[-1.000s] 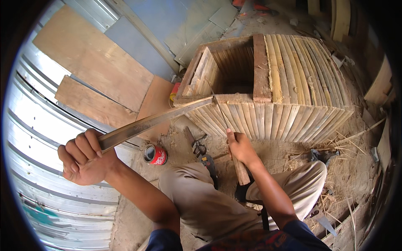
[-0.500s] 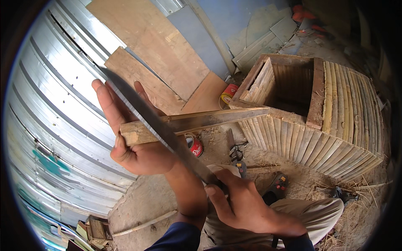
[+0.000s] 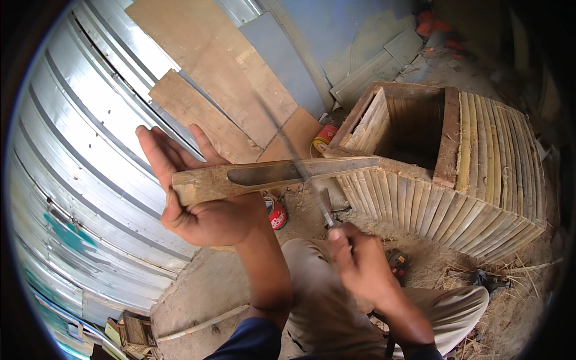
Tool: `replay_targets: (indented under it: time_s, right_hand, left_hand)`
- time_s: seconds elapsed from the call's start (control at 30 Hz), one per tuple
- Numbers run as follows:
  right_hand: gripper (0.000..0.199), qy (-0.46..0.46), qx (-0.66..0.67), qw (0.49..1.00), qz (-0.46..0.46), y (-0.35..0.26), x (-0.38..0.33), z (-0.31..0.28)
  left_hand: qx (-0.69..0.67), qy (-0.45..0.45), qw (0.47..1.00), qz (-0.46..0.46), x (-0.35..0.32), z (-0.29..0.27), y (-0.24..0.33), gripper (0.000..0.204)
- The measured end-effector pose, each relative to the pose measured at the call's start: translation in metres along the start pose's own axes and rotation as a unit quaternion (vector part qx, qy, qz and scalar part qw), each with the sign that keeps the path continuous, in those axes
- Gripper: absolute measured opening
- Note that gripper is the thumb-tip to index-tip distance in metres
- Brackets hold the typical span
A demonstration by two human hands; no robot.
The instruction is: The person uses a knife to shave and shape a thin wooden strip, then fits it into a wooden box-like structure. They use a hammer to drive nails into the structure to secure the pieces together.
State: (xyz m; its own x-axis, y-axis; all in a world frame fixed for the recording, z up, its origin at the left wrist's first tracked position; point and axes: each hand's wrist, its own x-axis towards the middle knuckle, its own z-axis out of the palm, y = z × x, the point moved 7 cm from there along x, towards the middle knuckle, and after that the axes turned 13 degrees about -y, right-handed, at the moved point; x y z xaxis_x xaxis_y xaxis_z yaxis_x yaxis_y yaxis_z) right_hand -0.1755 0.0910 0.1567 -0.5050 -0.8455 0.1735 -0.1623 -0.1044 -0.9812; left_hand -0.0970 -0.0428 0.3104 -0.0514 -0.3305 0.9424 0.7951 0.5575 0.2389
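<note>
Inside a metal-walled space, we see a corrugated wall (image 3: 78, 180) curving across 9 o'clock, wood panels (image 3: 210, 54) leaning at 11, and an earthen floor (image 3: 198, 288) scattered with straw (image 3: 522, 282) toward 4. A slatted wooden box (image 3: 420, 210) fills 3 o'clock, its dark opening toward 2, while the person's trousered legs (image 3: 318, 294) bend at 6.

The left forearm (image 3: 264, 276) rises from the lower edge; between 8 and 9 o'clock, the left hand (image 3: 213, 219) lies palm up beneath a hollowed wooden strip (image 3: 270, 174), thumb at its near end, other fingers stretched open past it. The strip crosses the centre toward 3, its far end at the box's near rim.

Between 4 and 5, we find the right hand (image 3: 366, 261) closed around the handle of a long knife (image 3: 302, 169), its blurred blade pointing to 11 across the strip; we cannot tell whether they touch. Open air separates that hand from the box; floor divides forearm from wall at 7. Just below centre, a red can (image 3: 276, 215) shows beside the left wrist.
</note>
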Motion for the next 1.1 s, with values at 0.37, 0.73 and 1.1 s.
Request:
replay_targets:
  time_s: [0.37,0.73,1.1]
  right_hand:
    - [0.053,0.102,0.06,0.987,0.105,0.125,0.021,-0.026]
    - [0.036,0.154,-0.147,0.971,0.111,0.274,-0.106,-0.07]
    - [0.05,0.154,-0.441,0.843,0.265,0.441,-0.169,-0.148]
  left_hand:
    - [0.012,0.026,1.0,-0.009,-0.001,-0.007,-0.001,0.074]
    - [-0.153,-0.024,0.984,-0.091,-0.053,-0.035,-0.121,0.081]
    - [-0.002,0.028,0.943,-0.333,-0.092,-0.024,-0.184,0.057]
